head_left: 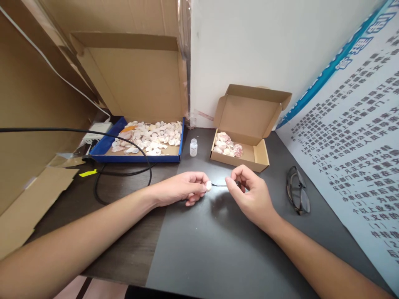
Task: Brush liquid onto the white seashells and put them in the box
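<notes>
My left hand (183, 189) is closed in a pinch on a small pale shell (208, 186) above the dark desk. My right hand (249, 193) is closed on a thin dark tool (221, 185) whose tip touches the shell. Both hands hover over the middle of the dark mat (218, 249). Behind them stands a small clear bottle with a white cap (193, 147). A blue-rimmed tray (137, 158) at the back left holds several pale shells (149, 135). A small open cardboard box (260, 155) at the back right holds several pinkish shells (227, 145).
Black-framed glasses (297, 193) lie on the mat to the right. A black cable (124, 170) loops across the left of the desk. Cardboard panels (31, 124) line the left side and a printed poster (352, 137) leans on the right.
</notes>
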Demonstrator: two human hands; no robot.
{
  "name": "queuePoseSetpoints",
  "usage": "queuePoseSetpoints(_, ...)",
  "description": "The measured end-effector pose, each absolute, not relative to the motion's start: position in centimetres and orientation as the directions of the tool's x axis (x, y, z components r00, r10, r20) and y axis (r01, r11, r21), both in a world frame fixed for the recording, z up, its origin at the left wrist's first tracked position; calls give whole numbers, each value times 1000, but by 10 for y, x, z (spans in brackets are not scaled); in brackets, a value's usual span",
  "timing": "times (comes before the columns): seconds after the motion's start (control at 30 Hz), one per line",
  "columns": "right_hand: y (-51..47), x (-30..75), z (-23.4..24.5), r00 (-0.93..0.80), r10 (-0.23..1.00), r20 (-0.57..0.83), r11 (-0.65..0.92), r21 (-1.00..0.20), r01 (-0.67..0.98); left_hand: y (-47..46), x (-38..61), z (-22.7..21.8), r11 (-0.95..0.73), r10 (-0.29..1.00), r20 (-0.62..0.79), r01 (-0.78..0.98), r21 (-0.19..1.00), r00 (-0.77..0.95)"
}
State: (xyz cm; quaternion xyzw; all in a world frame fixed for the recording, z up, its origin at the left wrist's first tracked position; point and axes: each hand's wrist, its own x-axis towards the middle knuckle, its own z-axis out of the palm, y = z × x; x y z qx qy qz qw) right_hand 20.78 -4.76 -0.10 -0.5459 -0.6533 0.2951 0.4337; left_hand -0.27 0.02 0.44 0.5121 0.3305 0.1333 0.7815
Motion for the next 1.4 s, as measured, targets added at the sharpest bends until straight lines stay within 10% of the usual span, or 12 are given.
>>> queuePoseSetpoints(1.4, -50, 209, -1, -82, 964, 252, 265, -901, 344, 1, -5, 1, 373, 536, -357, 164, 913, 765)
